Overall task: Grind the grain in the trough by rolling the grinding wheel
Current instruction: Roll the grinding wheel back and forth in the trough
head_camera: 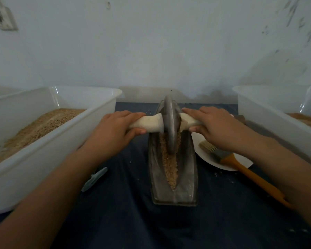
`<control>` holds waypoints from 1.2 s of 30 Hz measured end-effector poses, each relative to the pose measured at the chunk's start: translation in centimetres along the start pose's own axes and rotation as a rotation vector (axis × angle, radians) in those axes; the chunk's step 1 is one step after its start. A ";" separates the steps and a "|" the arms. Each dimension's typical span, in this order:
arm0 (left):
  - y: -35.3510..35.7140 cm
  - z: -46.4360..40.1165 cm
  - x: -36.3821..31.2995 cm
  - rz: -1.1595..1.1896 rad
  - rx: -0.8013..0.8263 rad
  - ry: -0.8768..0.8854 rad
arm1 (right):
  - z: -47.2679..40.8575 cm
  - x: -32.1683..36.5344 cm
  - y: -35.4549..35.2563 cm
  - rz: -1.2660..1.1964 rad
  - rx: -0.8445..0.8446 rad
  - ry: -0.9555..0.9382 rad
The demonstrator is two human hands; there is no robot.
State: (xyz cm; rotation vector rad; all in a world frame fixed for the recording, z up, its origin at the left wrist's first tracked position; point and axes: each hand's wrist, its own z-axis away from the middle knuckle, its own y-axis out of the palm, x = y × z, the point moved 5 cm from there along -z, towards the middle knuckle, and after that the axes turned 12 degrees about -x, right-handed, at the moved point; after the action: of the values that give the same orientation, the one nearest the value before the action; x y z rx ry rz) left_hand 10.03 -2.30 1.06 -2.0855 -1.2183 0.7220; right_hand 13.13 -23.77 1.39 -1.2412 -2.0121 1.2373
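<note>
Grinding wheel (170, 123), upright on edge in the trough (174, 177) toward its far end, grain (170, 169) lying along the groove; left hand (115, 128) and right hand (212, 126) each wrapped round a pale axle handle (147, 124), presumably for even rolling pressure.

The light around me is dim and bluish, soft and even, with no hard shadows. Small glints sit on the far corners of the left tub (43, 126) and the right tub (276, 112). The wide lens bows both tubs outward at the edges, and the wall (151, 42) looks soft and grainy.
</note>
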 end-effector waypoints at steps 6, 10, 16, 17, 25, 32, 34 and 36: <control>-1.2 0.0 -0.1 0.178 0.165 -0.090 | 0.6 0.9 -1.1 0.025 0.226 -0.029; -2.9 0.8 -0.7 0.355 0.468 -0.138 | 2.0 2.0 -3.8 -0.134 0.464 -0.027; -2.0 0.7 -0.2 0.288 0.423 -0.165 | 1.4 1.6 -2.7 -0.134 0.377 0.007; -1.3 0.5 0.0 0.231 0.353 -0.167 | 1.0 1.4 -1.9 -0.095 0.300 0.011; -0.2 -0.1 -0.1 -0.025 0.042 0.017 | 0.2 0.6 0.0 0.111 0.022 -0.046; -3.2 1.0 -0.5 0.422 0.524 -0.125 | 1.9 2.4 -4.1 -0.130 0.450 -0.044; -3.4 1.0 -0.6 0.421 0.537 -0.124 | 2.1 2.6 -4.3 -0.144 0.443 -0.041; -2.7 0.8 -0.3 0.332 0.491 -0.130 | 1.6 2.3 -3.3 -0.147 0.383 -0.013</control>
State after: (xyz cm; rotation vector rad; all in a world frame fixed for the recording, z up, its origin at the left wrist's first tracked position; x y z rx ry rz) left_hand 7.78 -1.30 2.56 -1.8542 -0.6657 1.1887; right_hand 9.28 -23.10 3.35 -0.8883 -1.7311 1.4720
